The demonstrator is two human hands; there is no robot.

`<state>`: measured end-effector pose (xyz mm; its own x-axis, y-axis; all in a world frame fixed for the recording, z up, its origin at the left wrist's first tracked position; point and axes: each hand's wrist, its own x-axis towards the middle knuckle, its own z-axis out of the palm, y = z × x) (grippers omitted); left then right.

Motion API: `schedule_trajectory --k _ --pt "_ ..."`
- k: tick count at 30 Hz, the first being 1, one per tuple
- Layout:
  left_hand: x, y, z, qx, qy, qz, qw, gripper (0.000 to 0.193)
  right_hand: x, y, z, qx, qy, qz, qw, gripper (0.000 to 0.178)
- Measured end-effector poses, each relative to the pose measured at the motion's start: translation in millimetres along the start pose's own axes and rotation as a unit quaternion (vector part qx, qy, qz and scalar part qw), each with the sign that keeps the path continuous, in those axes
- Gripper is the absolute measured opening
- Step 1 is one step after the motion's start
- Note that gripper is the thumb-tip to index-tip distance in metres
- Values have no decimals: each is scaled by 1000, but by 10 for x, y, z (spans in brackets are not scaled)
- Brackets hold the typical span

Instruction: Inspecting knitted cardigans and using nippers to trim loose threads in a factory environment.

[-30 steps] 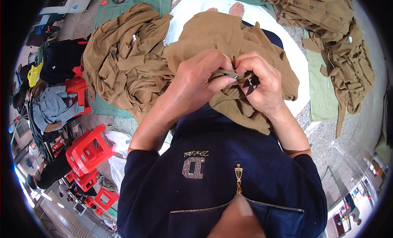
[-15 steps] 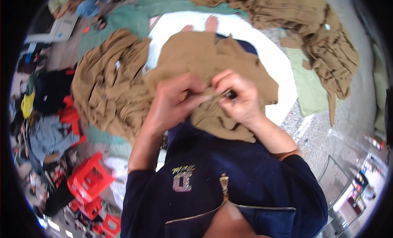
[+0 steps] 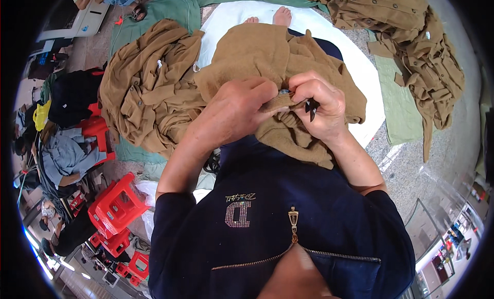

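A brown cloth garment [image 3: 252,49] lies across my lap. With closed fingers my left hand [image 3: 239,106] grips a folded edge of it. My right hand [image 3: 321,103] pinches the same edge a short way to the right, so a narrow strip is stretched between both hands. Out of the right palm sticks a small black pointed tool [image 3: 311,109], which looks like thread snips; the fingers cover most of it. Between the fingertips shows a small pale bluish spot that I cannot make out.
Brown buttoned garments are heaped at left [image 3: 149,88] and at far right [image 3: 427,67]. Under my feet lies a white sheet [image 3: 360,78]. Red plastic stools [image 3: 116,206] and a grey-blue garment [image 3: 69,155] stand at left. Another person's sandalled foot [image 3: 138,12] shows at upper left.
My fingers have shifted on the garment edge, and the stretched strip now shows plainly. The black tool in my right hand now points downward. The whole view has tilted slightly.
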<state>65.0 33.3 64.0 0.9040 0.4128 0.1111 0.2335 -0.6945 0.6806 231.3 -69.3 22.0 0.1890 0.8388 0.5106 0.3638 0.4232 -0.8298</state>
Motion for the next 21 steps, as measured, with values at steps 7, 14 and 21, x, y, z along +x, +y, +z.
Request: schedule_trajectory --k 7,14,21 --pt "70 -61 186 72 109 99 986 23 -1 12 27 -54 47 -11 997 26" --pt "0 -182 366 150 237 135 950 18 -10 33 16 -100 -65 38 992 34" --pt "-148 -755 374 12 261 -42 964 6 322 716 -1645 -7 45 453 890 17"
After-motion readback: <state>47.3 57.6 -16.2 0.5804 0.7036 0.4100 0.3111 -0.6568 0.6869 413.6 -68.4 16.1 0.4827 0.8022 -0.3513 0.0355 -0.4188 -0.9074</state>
